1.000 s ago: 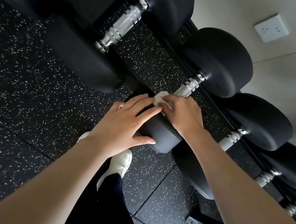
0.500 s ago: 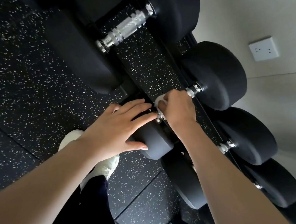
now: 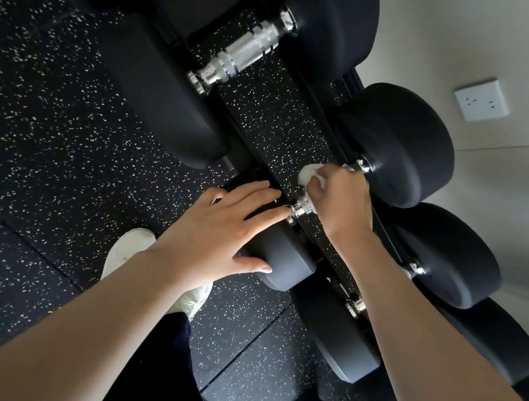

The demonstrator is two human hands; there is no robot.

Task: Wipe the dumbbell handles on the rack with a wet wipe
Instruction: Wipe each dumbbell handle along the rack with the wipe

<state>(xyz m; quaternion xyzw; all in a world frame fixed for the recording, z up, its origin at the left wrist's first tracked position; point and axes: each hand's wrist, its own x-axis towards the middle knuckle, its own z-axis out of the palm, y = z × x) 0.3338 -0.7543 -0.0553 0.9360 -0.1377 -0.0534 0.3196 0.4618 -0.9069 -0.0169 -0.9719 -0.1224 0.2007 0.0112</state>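
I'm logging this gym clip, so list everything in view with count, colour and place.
dumbbells: at least four, black with chrome handles, rowed on rack
wet wipe: one, white, round one handle
rack: one, black, along wall
floor: black, white-speckled, left
wall socket: one, white, right wall
shoe: one, white, on floor
trouser leg: one, dark, bottom
left hand: flat on near dumbbell head
right hand: grips wet wipe on handle

Black dumbbells (image 3: 399, 144) — white wipe (image 3: 309, 174) — white-speckled floor (image 3: 20, 135).
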